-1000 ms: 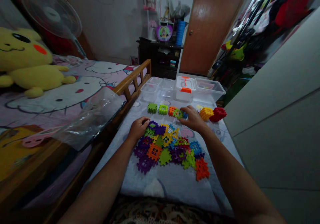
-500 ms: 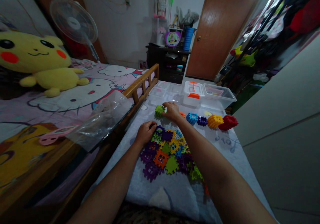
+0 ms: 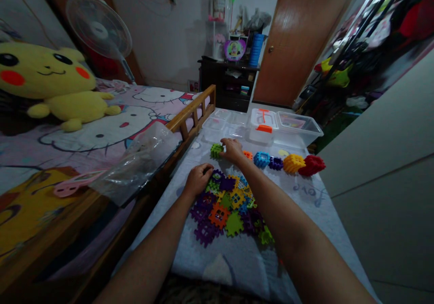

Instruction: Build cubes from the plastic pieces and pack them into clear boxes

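My right hand (image 3: pixel 232 150) reaches to the green stack of pieces (image 3: pixel 216 150), its thumb and fingers around the stack's right side. My left hand (image 3: pixel 199 178) rests at the upper left edge of the loose pile, fingers curled beside a purple piece (image 3: pixel 217 175); what they hold, if anything, is hidden. The pile has an orange piece (image 3: pixel 219 215), a green piece (image 3: pixel 233 224) and yellow and purple ones. To the right stand an orange stack (image 3: pixel 248 155) partly behind my wrist, a blue stack (image 3: pixel 261 159), a dark purple stack (image 3: pixel 276 163), a yellow stack (image 3: pixel 294 163) and a red stack (image 3: pixel 312 165).
Clear plastic boxes, one with an orange-handled lid (image 3: pixel 263 122), stand at the far end of the cloth-covered table (image 3: pixel 203 268). A wooden bed rail (image 3: pixel 190 114) runs along the left. A plastic bag (image 3: pixel 139 159) lies over it. A white cabinet (image 3: pixel 383 173) stands right.
Both hands stay in nearly the same place. The view has shifted slightly, and the stacks on the right appear a little further right.
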Demonstrator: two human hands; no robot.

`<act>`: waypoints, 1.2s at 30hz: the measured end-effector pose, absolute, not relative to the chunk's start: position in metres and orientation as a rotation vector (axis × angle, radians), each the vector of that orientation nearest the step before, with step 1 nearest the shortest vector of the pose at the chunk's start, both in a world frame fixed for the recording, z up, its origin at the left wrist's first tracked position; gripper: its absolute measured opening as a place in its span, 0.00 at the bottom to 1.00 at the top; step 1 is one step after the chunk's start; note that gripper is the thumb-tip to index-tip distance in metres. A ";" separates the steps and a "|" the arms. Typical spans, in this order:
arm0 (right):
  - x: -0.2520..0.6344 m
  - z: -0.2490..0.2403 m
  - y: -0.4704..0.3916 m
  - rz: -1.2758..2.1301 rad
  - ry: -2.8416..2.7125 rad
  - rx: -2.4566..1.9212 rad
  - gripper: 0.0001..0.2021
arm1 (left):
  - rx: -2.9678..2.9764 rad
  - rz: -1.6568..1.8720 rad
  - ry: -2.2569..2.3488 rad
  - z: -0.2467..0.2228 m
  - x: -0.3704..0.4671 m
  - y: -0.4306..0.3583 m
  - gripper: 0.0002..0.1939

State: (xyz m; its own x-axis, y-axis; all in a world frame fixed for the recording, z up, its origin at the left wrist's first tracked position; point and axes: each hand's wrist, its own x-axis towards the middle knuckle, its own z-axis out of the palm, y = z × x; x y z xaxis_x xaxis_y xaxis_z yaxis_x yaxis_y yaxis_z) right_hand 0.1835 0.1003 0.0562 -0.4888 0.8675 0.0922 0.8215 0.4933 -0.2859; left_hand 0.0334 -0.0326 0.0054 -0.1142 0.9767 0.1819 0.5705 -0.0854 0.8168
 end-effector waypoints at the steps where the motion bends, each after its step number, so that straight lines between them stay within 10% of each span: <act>1: 0.184 0.057 0.099 0.304 -2.501 -1.446 0.28 | 1.678 1.096 1.707 0.005 0.033 -0.032 0.15; 23: 0.400 0.038 -0.026 0.713 -2.142 -1.490 0.12 | 1.629 1.112 1.586 -0.006 0.030 -0.034 0.18; 36: 0.280 0.067 -0.026 0.538 -2.624 -1.002 0.22 | 1.637 1.124 1.673 0.000 0.030 -0.034 0.18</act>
